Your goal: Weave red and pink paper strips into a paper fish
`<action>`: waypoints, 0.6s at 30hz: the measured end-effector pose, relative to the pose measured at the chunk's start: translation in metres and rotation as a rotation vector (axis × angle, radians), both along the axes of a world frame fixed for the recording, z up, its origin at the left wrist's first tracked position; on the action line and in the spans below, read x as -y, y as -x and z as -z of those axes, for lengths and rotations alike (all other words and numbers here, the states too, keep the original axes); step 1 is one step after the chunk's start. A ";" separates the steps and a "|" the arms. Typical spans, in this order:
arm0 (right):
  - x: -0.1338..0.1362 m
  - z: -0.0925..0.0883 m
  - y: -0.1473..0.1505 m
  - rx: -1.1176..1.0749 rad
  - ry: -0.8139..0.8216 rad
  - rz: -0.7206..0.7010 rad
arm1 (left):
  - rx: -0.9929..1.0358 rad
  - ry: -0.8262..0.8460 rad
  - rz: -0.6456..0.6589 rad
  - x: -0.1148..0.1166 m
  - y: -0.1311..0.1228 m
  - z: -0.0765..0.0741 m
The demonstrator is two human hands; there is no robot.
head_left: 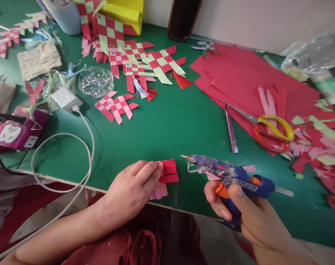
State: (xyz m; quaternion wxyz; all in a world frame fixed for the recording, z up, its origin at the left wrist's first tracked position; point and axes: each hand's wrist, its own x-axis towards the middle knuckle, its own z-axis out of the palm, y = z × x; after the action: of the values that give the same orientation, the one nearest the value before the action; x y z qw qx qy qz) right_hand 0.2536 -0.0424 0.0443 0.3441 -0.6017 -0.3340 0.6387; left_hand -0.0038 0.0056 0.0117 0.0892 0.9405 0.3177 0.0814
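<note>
My left hand lies on the green table near its front edge, its fingers closed over a small woven piece of red and pink paper strips. My right hand grips a blue glue gun with an orange trigger. The gun's nozzle points left and hangs just right of the woven piece, a little above it.
Finished woven paper fish lie at the back. Red paper sheets, yellow-handled scissors and a craft knife sit to the right, beside paper scraps. A white charger with its cable and a tray of googly eyes sit left.
</note>
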 end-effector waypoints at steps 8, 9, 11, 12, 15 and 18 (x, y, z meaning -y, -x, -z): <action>0.016 -0.003 -0.025 -0.031 -0.106 0.178 | -0.230 0.005 0.019 0.001 -0.009 -0.008; 0.017 -0.004 -0.026 -0.019 -0.128 0.244 | -0.236 0.010 0.018 0.001 -0.009 -0.009; 0.019 -0.007 -0.026 0.014 -0.163 0.368 | -0.231 0.009 0.011 0.001 -0.010 -0.010; 0.020 -0.009 -0.026 0.029 -0.170 0.420 | -0.221 0.007 0.005 0.000 -0.009 -0.010; 0.022 -0.014 -0.026 0.049 -0.186 0.586 | -0.131 0.039 -0.010 -0.004 -0.004 -0.008; 0.026 -0.018 -0.027 0.032 -0.210 0.754 | 0.012 0.087 0.005 -0.009 0.002 -0.004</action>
State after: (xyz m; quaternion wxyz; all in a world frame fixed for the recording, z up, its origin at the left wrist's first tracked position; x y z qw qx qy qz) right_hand 0.2805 -0.0686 0.0621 0.6091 -0.6536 -0.1582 0.4203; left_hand -0.0062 0.0144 0.0159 0.1320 0.9360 0.3181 0.0731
